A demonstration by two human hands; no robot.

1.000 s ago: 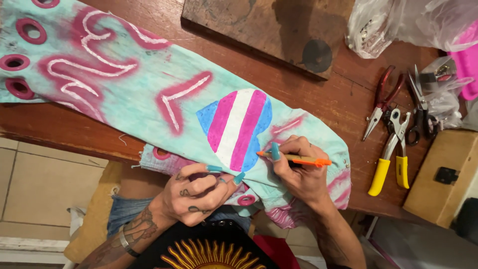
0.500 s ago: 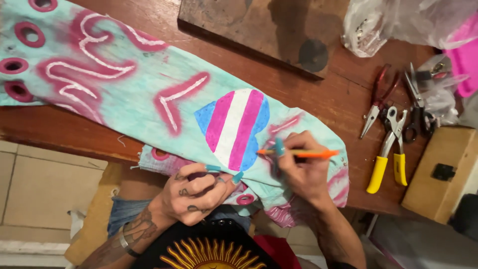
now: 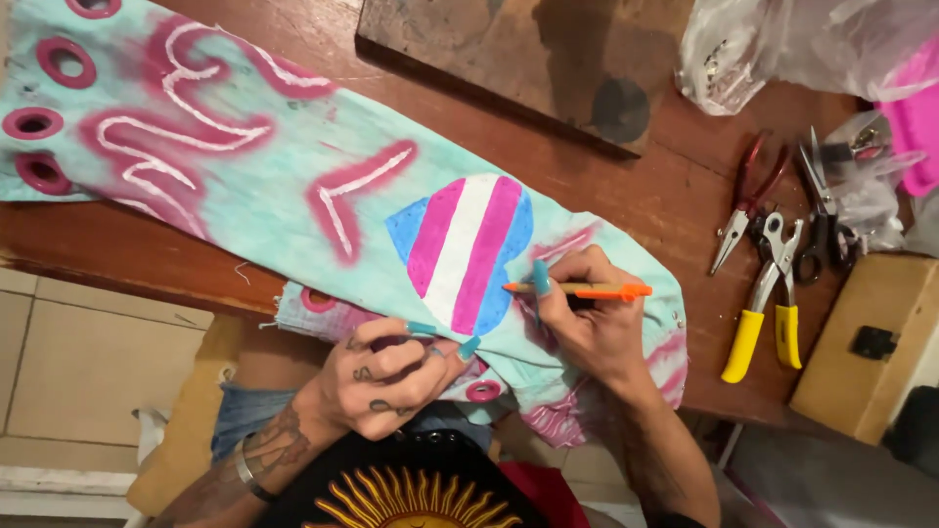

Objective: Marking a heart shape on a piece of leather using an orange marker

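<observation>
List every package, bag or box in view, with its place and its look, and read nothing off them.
Clear plastic bag: top right of the table, crumpled, with small metal bits inside.
Second clear bag: right edge, beside the scissors, crinkled and see-through.
Pink package: far right, bright pink, partly under clear plastic.
Wooden box: lower right, tan, rectangular, with a dark metal clasp.
No labels, signs or screens show.

Yellow-handled pliers (image 3: 761, 323) laid right on the wooden table (image 3: 675, 196), red-handled pliers (image 3: 748, 196) beside, scissors (image 3: 820, 220) further right, plastic bags (image 3: 782, 44) heaped far right, dark board (image 3: 528, 59) placed far.
</observation>
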